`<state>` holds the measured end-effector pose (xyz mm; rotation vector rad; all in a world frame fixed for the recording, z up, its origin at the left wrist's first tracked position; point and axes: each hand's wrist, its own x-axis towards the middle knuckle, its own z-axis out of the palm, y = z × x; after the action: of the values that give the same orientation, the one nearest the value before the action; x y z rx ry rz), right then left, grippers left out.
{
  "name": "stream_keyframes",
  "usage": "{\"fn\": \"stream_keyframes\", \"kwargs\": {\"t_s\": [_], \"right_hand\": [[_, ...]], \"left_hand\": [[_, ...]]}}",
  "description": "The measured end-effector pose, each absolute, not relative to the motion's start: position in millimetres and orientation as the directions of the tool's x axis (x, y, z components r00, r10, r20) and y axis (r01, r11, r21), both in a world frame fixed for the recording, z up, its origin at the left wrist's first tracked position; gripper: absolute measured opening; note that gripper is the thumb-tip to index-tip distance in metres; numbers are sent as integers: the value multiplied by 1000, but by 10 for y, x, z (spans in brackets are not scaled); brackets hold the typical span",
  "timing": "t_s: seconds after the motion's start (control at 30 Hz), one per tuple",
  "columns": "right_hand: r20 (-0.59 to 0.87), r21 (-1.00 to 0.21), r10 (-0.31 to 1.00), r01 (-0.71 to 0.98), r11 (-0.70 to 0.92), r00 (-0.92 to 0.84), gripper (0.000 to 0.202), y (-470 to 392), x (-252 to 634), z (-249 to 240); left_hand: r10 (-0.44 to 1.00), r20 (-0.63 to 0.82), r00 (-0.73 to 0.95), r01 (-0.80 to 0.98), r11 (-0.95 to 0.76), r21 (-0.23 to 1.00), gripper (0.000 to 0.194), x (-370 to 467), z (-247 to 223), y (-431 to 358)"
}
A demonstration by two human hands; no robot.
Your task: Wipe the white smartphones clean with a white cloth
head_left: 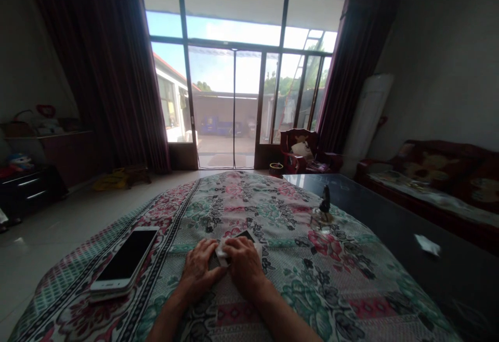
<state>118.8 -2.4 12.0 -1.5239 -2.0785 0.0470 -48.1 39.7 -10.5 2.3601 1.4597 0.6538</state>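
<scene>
Both hands rest low in the middle of the view, over a table with a flowered cloth. My right hand has its fingers bent round a crumpled white tissue. Under and just beyond that hand lies a small dark, flat object with a pale edge, partly hidden by the fingers. My left hand lies against the left side of the same flat object, fingers slightly apart and thumb reaching toward the right hand; it appears to steady the object's edge.
A white phone with a black screen lies on a stack at the left. A dark figurine on a clear base stands at the right. Beyond it, a dark table holds a white tissue. Glass doors are ahead.
</scene>
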Motion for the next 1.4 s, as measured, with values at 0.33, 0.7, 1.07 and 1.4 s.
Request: {"fn": "stream_keyframes", "kwargs": {"t_s": [0.33, 0.7, 1.07, 1.4], "right_hand": [[450, -335, 892, 917, 216, -45, 29, 4, 1459, 132], [448, -407, 894, 882, 239, -36, 25, -39, 1427, 160], [457, -351, 864, 849, 395, -213, 24, -130, 1210, 103], [436, -362, 900, 918, 163, 12, 29, -69, 1473, 129]], "left_hand": [[892, 232, 388, 760, -452, 468, 58, -488, -49, 362], [883, 234, 406, 755, -469, 459, 56, -505, -44, 372], [882, 256, 395, 764, -470, 442, 54, -501, -121, 387], [892, 224, 393, 774, -452, 443, 56, -490, -51, 354]]}}
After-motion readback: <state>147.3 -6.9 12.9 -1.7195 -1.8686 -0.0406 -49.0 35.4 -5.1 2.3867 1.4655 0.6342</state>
